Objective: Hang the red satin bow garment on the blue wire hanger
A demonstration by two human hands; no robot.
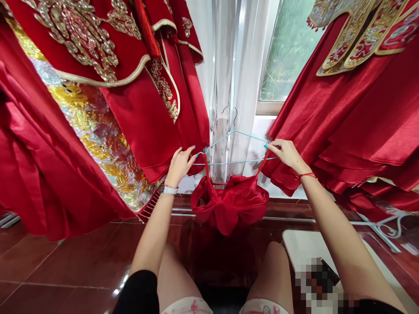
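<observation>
A thin light-blue clothes hanger (250,136) with a metal hook is held up level in front of me. From it hangs a red satin garment (229,200) by two thin red straps, its body drooping in folds. My left hand (180,165) grips the hanger's left end, thumb against the wire near the left strap, other fingers partly stretched out. At the opposite end, my right hand (286,152) pinches the hanger's right corner between thumb and fingers, close to the right strap. Part of each grip is hidden by the fingers.
Red embroidered gowns (137,126) hang close on the left, and more red garments (347,122) hang on the right. White curtains (244,78) and a window (290,52) stand behind. A white stool (301,244) with a partly blurred dark object is by my right knee.
</observation>
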